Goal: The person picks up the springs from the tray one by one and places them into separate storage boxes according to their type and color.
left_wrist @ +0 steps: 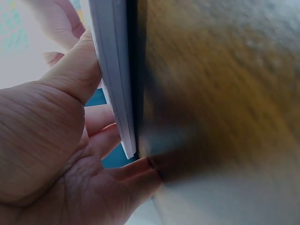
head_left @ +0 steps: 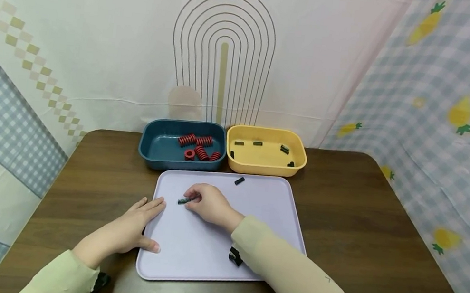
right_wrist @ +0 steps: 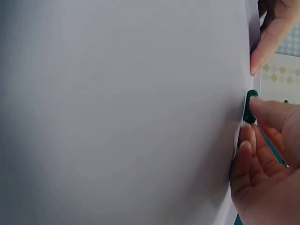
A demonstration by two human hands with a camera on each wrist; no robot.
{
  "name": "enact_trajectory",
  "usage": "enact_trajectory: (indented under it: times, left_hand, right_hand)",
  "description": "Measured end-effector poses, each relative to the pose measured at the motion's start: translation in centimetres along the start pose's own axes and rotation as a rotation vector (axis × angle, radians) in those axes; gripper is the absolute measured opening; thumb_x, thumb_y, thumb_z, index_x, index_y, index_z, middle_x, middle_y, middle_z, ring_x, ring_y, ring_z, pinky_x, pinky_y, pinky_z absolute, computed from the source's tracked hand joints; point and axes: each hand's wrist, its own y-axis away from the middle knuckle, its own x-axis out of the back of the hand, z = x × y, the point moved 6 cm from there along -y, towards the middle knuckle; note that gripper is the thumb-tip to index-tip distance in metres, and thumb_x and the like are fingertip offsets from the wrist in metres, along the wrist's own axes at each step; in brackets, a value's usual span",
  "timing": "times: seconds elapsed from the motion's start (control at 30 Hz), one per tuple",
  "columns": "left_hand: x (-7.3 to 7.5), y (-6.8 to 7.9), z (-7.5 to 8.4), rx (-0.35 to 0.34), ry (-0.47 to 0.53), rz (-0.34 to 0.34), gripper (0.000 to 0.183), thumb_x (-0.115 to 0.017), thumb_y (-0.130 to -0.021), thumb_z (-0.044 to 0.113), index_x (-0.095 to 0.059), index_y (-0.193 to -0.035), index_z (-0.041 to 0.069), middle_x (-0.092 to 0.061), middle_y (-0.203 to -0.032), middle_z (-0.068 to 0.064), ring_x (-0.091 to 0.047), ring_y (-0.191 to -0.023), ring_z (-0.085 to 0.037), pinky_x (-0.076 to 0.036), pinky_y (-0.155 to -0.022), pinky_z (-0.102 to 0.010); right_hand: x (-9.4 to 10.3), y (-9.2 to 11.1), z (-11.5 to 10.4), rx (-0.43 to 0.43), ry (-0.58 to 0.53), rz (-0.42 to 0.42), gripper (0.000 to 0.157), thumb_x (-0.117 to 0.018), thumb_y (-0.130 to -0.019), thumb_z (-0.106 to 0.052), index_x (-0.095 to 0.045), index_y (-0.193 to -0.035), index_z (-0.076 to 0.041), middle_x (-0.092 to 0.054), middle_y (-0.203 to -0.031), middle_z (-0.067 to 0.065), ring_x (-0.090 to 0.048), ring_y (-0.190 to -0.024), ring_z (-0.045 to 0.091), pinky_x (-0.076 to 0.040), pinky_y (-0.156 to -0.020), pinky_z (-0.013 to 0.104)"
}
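My right hand (head_left: 211,205) pinches a small dark green coil spring (head_left: 184,201) between thumb and fingers, over the left part of a pale lavender tray (head_left: 193,261). In the right wrist view the thumb lies against the green spring (right_wrist: 249,107), close to the tray surface. My left hand (head_left: 134,225) rests on the tray's left edge with fingers spread and fairly straight. The left wrist view shows that hand (left_wrist: 51,136) at the tray's rim (left_wrist: 112,70), thumb on top. Another dark spring (head_left: 239,181) lies near the tray's far edge.
Behind the tray stand two bins side by side. The blue bin (head_left: 152,160) contains several red springs (head_left: 203,141); the yellow bin (head_left: 262,169) contains several small dark green springs (head_left: 285,149). Everything sits on a brown wooden table (head_left: 350,235), with patterned cloth hanging behind and at the sides.
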Motion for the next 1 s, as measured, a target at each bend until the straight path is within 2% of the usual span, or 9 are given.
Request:
enact_trajectory:
  times: [0.17, 0.43, 0.63, 0.8, 1.0]
  left_hand:
    - [0.1, 0.2, 0.0, -0.001, 0.005, 0.010, 0.102, -0.085, -0.067, 0.044, -0.039, -0.143, -0.007, -0.032, -0.150, -0.025, -0.020, -0.134, -0.058, -0.021, -0.107, -0.065]
    - [-0.1, 0.2, -0.2, -0.005, 0.009, 0.016, 0.103, -0.084, -0.067, 0.045, -0.039, -0.143, -0.007, -0.032, -0.150, -0.025, -0.020, -0.134, -0.058, -0.022, -0.107, -0.064]
    - [-0.1, 0.2, -0.1, -0.010, 0.015, 0.016, 0.102, -0.083, -0.068, 0.046, -0.039, -0.143, -0.007, -0.032, -0.150, -0.025, -0.020, -0.134, -0.058, -0.023, -0.106, -0.064]
    - [0.0, 0.3, -0.1, -0.002, 0.025, 0.017, 0.102, -0.084, -0.067, 0.045, -0.039, -0.143, -0.007, -0.032, -0.150, -0.025, -0.020, -0.134, -0.058, -0.024, -0.106, -0.065]
    - [0.1, 0.3, 0.0, -0.014, 0.013, 0.018, 0.102, -0.084, -0.068, 0.044, -0.039, -0.143, -0.008, -0.032, -0.150, -0.026, -0.020, -0.134, -0.057, -0.021, -0.107, -0.064]
  right_hand:
    - [-0.2, 0.2, -0.3, 0.010, 0.029, 0.013, 0.009, -0.074, -0.086, -0.013, -0.071, -0.095, -0.014, -0.061, -0.080, -0.011, -0.055, -0.074, 0.002, -0.047, -0.068, 0.018]
    - [-0.4, 0.8, -0.2, -0.023, 0.119, 0.006, 0.008, -0.074, -0.086, -0.014, -0.070, -0.093, -0.014, -0.059, -0.078, -0.011, -0.054, -0.073, 0.003, -0.046, -0.068, 0.019]
    - [0.0, 1.8, 0.2, -0.071, 0.108, -0.014, 0.008, -0.071, -0.089, -0.014, -0.071, -0.097, -0.013, -0.058, -0.078, -0.010, -0.053, -0.073, 0.004, -0.045, -0.068, 0.020]
    - [1.1, 3.0, 0.5, -0.095, 0.077, -0.003, 0.015, -0.065, -0.094, -0.016, -0.071, -0.107, -0.011, -0.061, -0.085, -0.008, -0.054, -0.076, 0.006, -0.047, -0.070, 0.023]
    - [4.1, 4.4, 1.8, -0.132, 0.032, 0.077, 0.020, -0.058, -0.098, -0.018, -0.069, -0.114, -0.014, -0.065, -0.104, -0.003, -0.056, -0.087, 0.010, -0.049, -0.077, 0.030]
